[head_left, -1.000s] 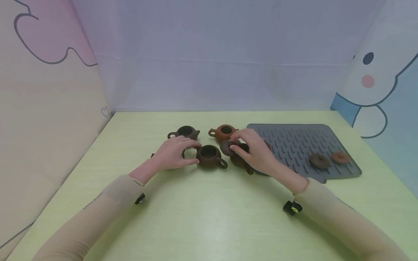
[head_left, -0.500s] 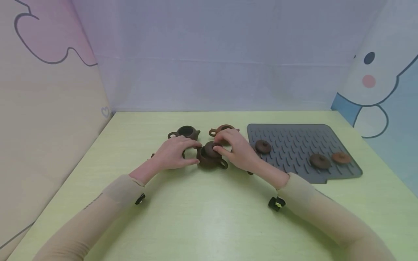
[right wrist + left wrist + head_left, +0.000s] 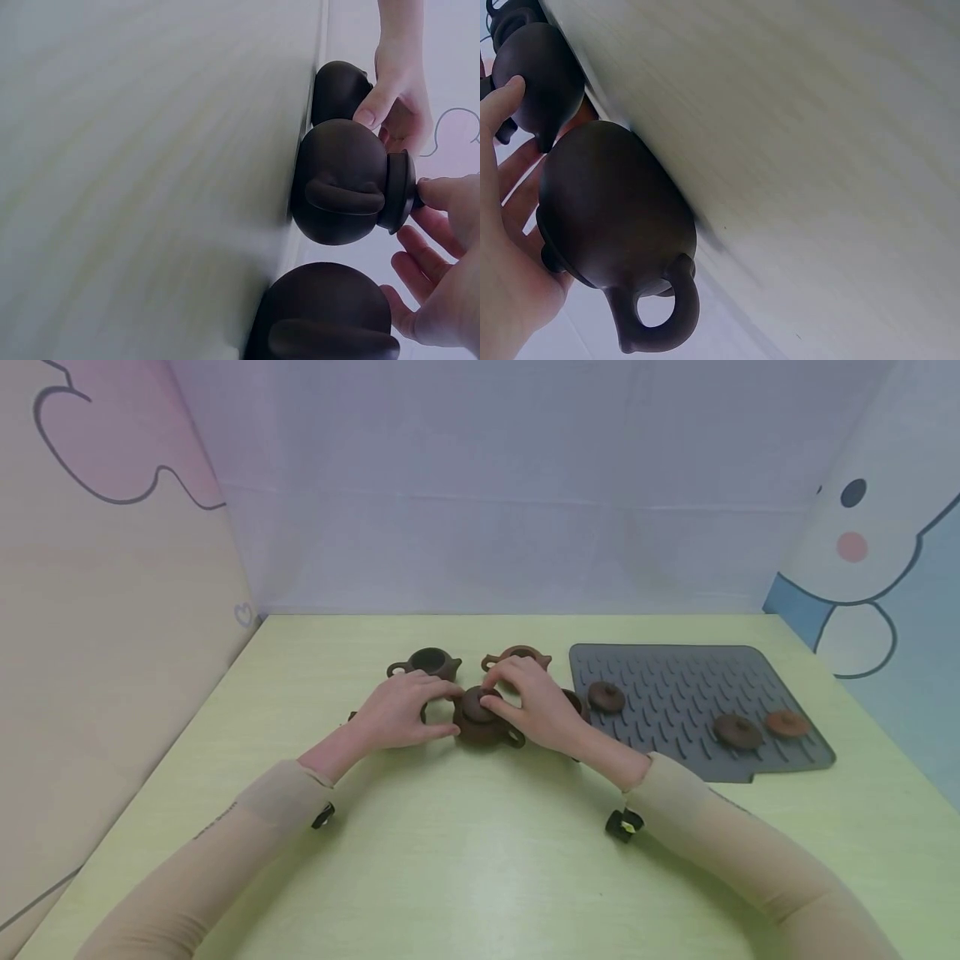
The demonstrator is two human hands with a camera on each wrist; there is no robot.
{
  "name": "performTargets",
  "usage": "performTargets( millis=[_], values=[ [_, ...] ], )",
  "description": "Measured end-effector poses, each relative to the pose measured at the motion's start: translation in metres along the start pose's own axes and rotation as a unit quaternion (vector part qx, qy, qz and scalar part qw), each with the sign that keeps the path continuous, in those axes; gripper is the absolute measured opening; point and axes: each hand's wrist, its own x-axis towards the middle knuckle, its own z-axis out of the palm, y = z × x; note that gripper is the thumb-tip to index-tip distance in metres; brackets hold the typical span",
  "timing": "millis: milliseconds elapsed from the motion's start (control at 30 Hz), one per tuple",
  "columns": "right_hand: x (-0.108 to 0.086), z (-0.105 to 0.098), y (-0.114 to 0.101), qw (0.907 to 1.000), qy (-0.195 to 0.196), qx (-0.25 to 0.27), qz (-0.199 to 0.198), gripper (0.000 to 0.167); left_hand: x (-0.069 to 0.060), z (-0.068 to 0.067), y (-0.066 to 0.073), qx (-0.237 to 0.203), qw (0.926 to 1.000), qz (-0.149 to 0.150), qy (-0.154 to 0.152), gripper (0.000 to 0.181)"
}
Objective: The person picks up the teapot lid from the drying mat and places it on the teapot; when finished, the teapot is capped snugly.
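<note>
As right (image 3: pixel 542 703) pinches lid (image 3: pixel 473 703) (brown), left (image 3: pixel 399 710) holds teapot (image 3: pixel 477 735).

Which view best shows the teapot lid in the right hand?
Right wrist: teapot lid side-on, nearly unobstructed. Head: from above, partly behind the right hand. Left wrist: can't identify it for certain.

We're live on three angles, one high, two low!
Up top we look forward and down over the table (image 3: pixel 480 860); the left-wrist view, close in, tips it toward two o'clock; the right-wrist view, also close, catches the left hand (image 3: pixel 403 81) at two o'clock, shared with the head view.
</note>
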Motion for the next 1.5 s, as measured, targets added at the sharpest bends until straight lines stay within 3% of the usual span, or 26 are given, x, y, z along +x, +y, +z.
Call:
performTargets(
  millis=[1033, 1500],
  values=[
    [0.0018, 0.0039, -0.0014, 0.9987, -0.027, -0.024, 0.035, 0.014, 0.0003, 0.0008, -0.0015, 0.007, 1.0000, 0.004, 0.001, 0.051],
    [-0.0021, -0.0022, 0.0020, 0.9987, -0.029, -0.010, 0.040, 0.016, 0.0012, 0.0005, -0.0018, 0.010, 0.9999, 0.004, 0.004, 0.053]
  ],
)
